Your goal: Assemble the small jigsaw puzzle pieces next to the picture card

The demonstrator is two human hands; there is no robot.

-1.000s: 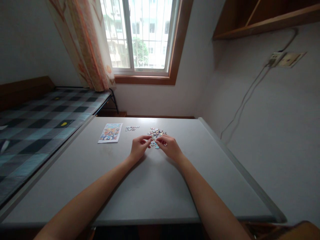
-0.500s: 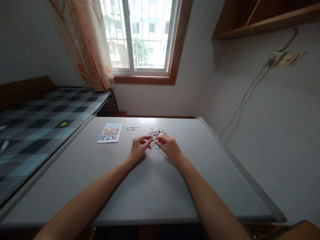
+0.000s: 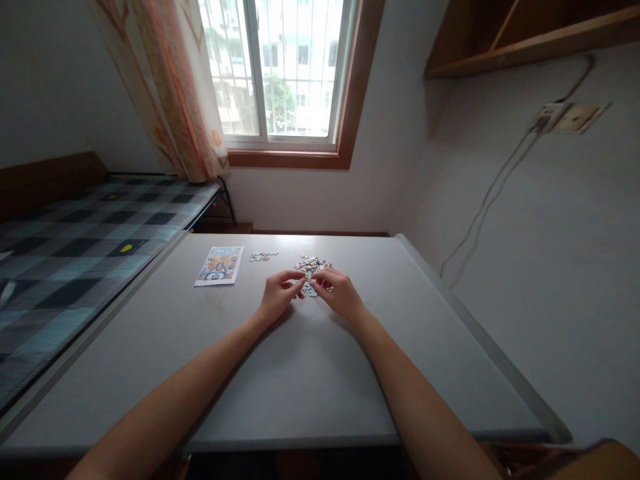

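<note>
My left hand point(image 3: 281, 293) and my right hand point(image 3: 341, 292) meet over the middle of the table, thumbs and forefingers pinched close together. Between the fingertips is a small pale puzzle piece point(image 3: 308, 275), partly covered by the fingers; whether it is one piece or two joined I cannot make out. A heap of loose puzzle pieces point(image 3: 314, 262) lies just beyond and beneath the hands. Left of the heap sits a small joined strip of puzzle pieces point(image 3: 261, 257). Further left lies a printed picture sheet point(image 3: 220, 265) with a colourful cartoon.
The pale grey table point(image 3: 300, 380) has a raised edge on its right. A bed point(image 3: 100, 220) with a checked cover stands to the left. Beyond are a curtain point(image 3: 175, 93) and a barred window point(image 3: 295, 73). A cable point(image 3: 480, 207) hangs from a socket on the right wall.
Almost nothing has changed. Both hands keep their pinch in the same place, and the sheet and puzzle pieces lie as before.
</note>
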